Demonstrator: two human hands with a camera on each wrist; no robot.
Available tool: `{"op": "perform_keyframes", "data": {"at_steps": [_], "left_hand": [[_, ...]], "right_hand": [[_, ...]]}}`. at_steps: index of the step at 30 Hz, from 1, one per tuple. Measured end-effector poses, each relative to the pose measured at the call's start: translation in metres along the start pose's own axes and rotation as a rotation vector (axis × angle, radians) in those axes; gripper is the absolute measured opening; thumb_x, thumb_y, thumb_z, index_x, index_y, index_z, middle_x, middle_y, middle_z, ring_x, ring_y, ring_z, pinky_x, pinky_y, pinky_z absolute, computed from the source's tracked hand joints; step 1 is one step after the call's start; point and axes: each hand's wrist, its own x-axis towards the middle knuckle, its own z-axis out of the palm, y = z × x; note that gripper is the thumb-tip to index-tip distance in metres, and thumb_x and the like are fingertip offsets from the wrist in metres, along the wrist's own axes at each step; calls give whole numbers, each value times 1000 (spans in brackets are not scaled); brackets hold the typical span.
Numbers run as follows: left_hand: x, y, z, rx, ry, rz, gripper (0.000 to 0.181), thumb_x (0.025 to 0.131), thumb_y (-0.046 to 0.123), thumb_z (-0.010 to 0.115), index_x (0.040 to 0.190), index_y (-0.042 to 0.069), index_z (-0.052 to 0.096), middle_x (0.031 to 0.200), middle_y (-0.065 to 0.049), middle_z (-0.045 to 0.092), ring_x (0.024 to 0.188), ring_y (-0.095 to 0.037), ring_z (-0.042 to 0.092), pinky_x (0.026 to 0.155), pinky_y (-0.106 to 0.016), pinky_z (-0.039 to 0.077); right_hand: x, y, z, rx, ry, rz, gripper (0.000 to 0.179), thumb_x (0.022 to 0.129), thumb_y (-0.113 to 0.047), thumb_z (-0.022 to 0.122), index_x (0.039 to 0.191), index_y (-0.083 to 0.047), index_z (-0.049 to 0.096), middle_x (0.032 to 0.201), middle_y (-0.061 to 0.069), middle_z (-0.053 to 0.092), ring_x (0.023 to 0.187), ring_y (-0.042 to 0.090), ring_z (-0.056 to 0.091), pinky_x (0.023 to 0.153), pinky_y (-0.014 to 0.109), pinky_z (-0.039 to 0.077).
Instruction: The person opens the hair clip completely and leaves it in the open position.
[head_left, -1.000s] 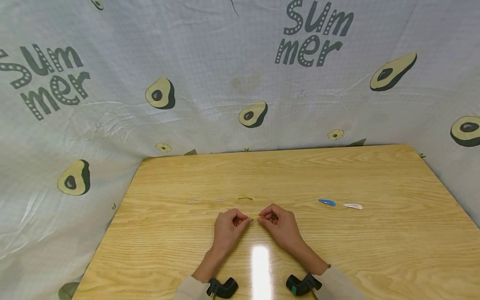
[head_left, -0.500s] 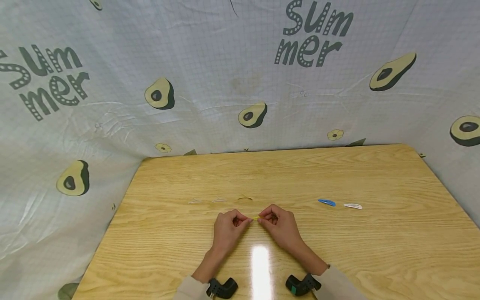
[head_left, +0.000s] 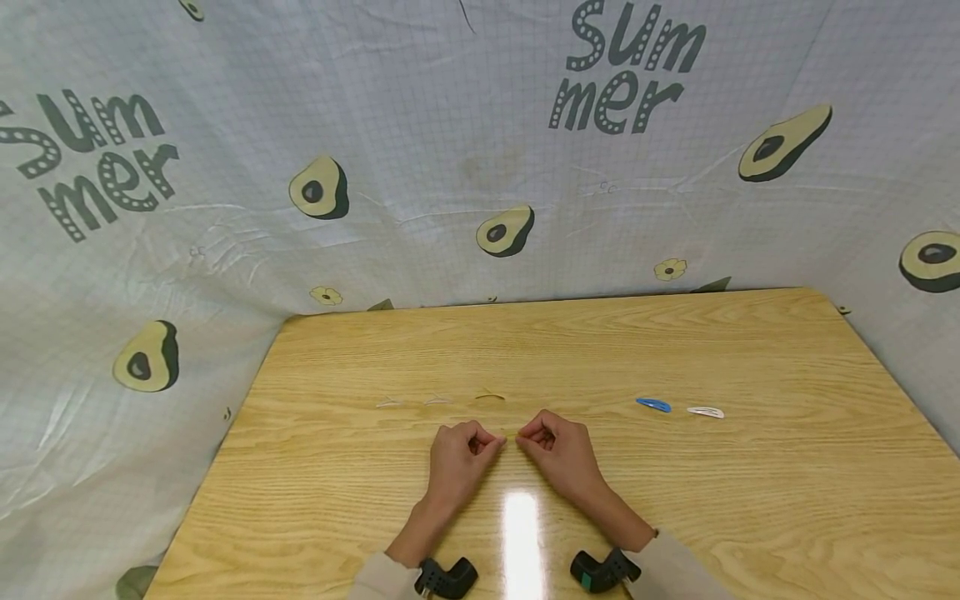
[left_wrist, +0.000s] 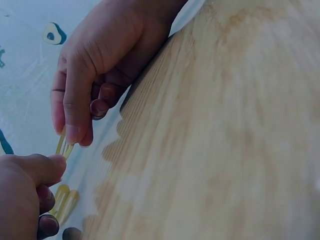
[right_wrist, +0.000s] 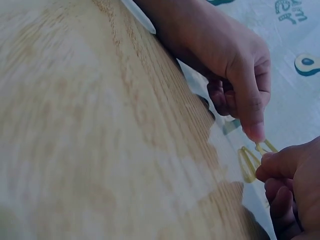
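Observation:
A yellow snap hair clip (left_wrist: 64,147) bridges the fingertips of both hands; in the right wrist view its two thin strips (right_wrist: 270,145) stand apart. My left hand (head_left: 455,458) pinches one end between thumb and finger. From the other side my right hand (head_left: 564,454) pinches the opposite end, its remaining fingers curled in. The head view shows just a faint trace of the clip in the narrow gap between the hands. Beyond the hands lie a yellow-brown clip (head_left: 491,397) and two pale clips (head_left: 388,403), their strips spread apart.
To the right on the wooden table (head_left: 337,492) lie a blue snap clip (head_left: 654,405) and a whitish one (head_left: 706,412), both flat. Behind the table's far edge hangs a pale printed sheet (head_left: 420,150). Black wrist cameras (head_left: 447,578) sit at both sleeves.
The bright yellow strip that showed between the fingertips is now barely visible in the head view. Both hands have hardly shifted.

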Motion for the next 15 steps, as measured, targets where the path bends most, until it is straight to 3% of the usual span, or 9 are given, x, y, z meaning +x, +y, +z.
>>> {"op": "perform_keyframes", "data": {"at_steps": [8,15], "left_hand": [[0,2,0,-42,12,-49,14,79,15,80,70,14,69,56,9,58,45,3,42,44,-17,37],[0,0,0,-55,38,-35,15,78,16,80,70,13,69,57,8,59,46,2,44,43,-15,36]], "right_hand": [[0,-3,0,-9,22,18,5,83,-8,75,84,-9,70,68,-8,63,55,7,54,50,25,45],[0,-4,0,4,29,-1,5,84,-10,75,85,-9,70,69,-8,63,56,8,55,51,25,45]]}}
